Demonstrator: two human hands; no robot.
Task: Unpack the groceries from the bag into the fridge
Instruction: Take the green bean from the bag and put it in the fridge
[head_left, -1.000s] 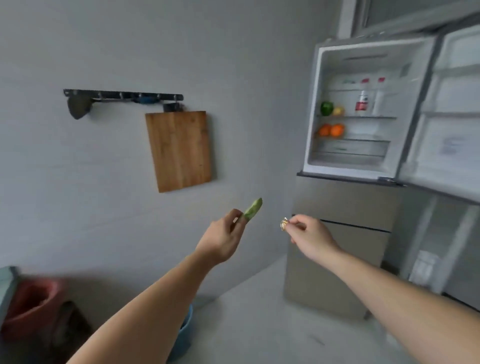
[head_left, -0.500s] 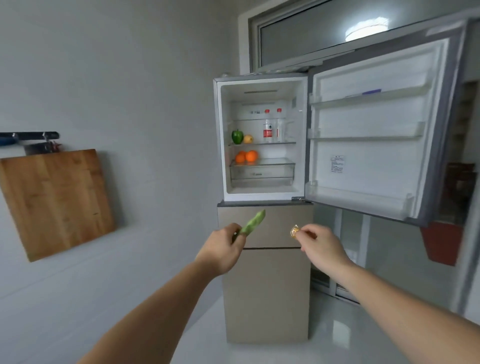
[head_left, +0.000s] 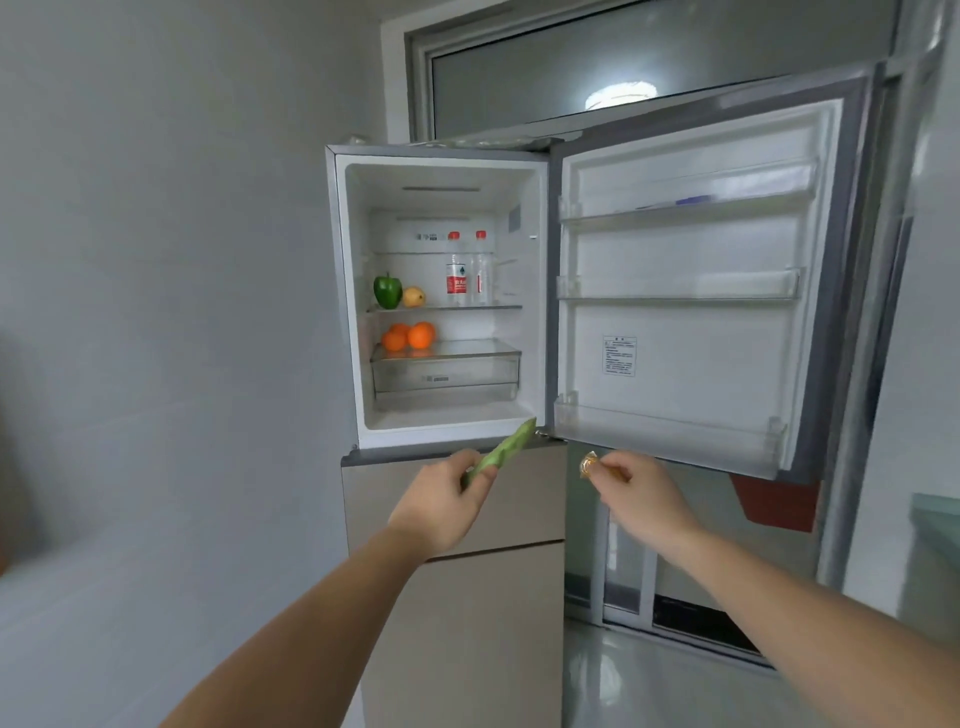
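The white-lined fridge (head_left: 447, 296) stood open before us, its door (head_left: 685, 291) swung right. Our left hand (head_left: 441, 504) gripped a long green vegetable piece (head_left: 506, 449) just below the compartment; our right hand (head_left: 641, 493) pinched a small golden wrapped item (head_left: 588, 463). A green bell pepper (head_left: 387, 291) and oranges (head_left: 410, 335) sat on the shelves.
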